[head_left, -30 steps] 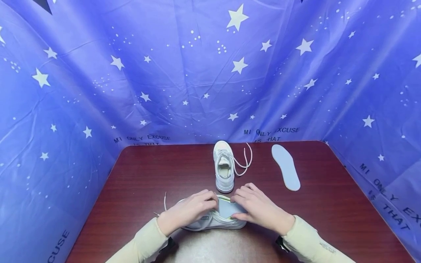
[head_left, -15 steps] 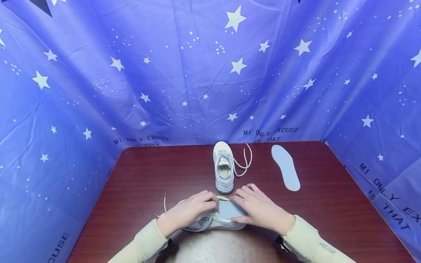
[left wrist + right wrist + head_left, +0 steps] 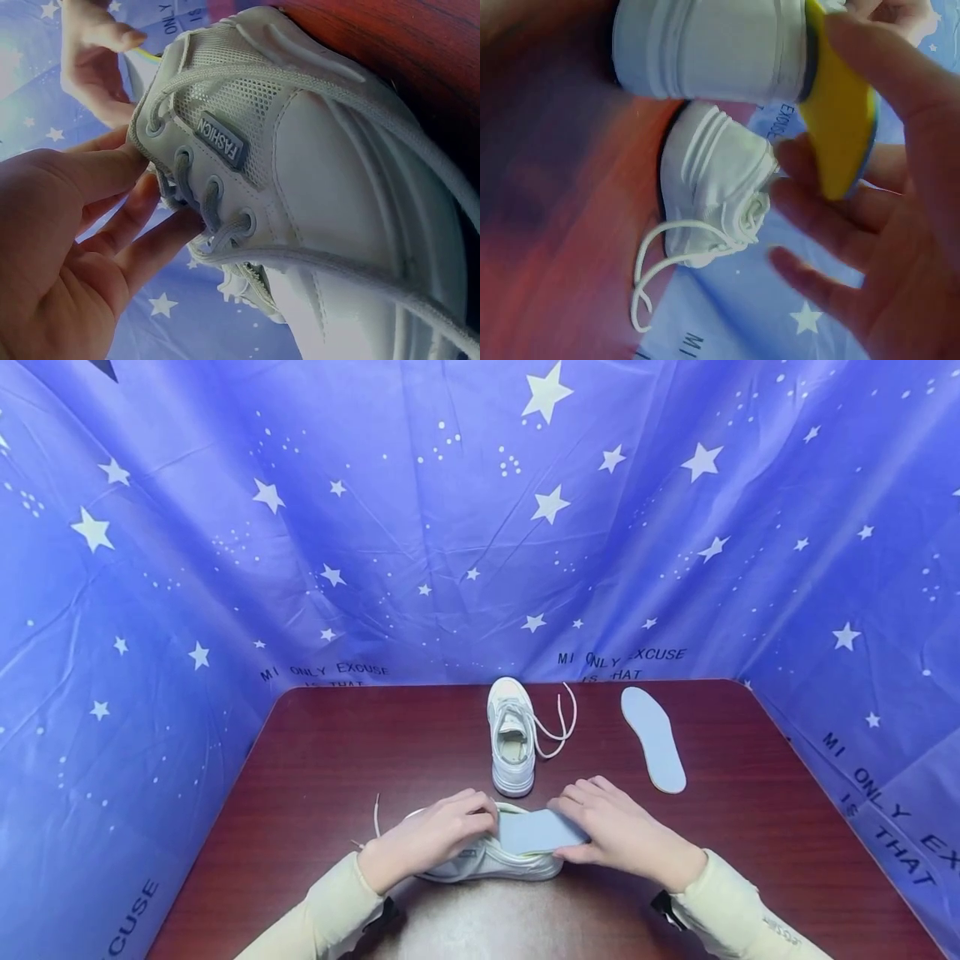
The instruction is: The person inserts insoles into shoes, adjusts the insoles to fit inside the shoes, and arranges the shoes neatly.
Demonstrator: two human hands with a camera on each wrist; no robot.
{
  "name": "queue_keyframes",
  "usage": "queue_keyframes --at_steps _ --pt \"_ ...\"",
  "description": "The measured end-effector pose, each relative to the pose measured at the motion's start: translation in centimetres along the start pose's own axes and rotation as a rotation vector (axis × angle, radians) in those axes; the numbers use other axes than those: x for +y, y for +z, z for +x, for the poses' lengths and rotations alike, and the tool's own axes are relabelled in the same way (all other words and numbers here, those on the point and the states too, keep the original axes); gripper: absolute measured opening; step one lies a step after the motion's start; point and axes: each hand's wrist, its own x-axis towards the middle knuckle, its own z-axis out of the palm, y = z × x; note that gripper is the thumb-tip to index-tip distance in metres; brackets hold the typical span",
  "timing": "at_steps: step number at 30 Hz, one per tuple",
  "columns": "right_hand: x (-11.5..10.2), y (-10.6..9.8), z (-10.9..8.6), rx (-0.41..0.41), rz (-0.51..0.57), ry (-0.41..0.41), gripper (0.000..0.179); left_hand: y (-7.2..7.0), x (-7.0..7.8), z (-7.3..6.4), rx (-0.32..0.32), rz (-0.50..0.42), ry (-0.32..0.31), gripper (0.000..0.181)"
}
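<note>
A white lace-up shoe [image 3: 517, 867] lies on its sole at the near side of the table, toe to the left. My left hand [image 3: 427, 837] grips it by the tongue and lace area; the left wrist view shows thumb and fingers around the eyelet edge of the shoe [image 3: 330, 180]. A grey-blue insole [image 3: 536, 832] has its front part inside the shoe opening. Its heel end sticks out past the collar, pinched by my right hand [image 3: 630, 833] between thumb and fingers. The right wrist view shows the yellow underside of the insole [image 3: 844, 112]. The insole's front end is hidden.
A second white shoe [image 3: 513, 768] stands behind, toe away, its loose lace [image 3: 558, 735] curling right. Another pale insole [image 3: 654, 739] lies flat at the back right of the dark red table [image 3: 360, 743]. A blue star-print curtain [image 3: 420, 543] encloses the table's back and sides.
My right hand has moved right, drawing the insole's heel end out over the shoe's collar, so more of it shows. The left hand keeps its hold on the shoe.
</note>
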Motion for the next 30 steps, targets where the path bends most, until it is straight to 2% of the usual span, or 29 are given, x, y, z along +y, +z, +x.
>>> queue_keyframes --at_steps 5,9,21,30 --pt "0.1 0.9 0.2 0.115 0.028 -0.044 0.04 -0.1 -0.1 0.0 -0.01 -0.017 -0.015 0.019" --pt "-0.1 1.6 0.4 0.153 0.046 -0.051 0.038 -0.1 -0.1 0.1 -0.002 -0.028 -0.018 0.019" --pt "-1.4 2.6 1.5 0.155 0.013 -0.045 0.037 -0.3 0.1 0.0 -0.022 -0.043 -0.045 0.018" --pt "-2.1 3.2 2.3 0.138 -0.046 -0.058 0.041 -0.1 0.0 -0.1 0.008 -0.028 -0.011 0.018"
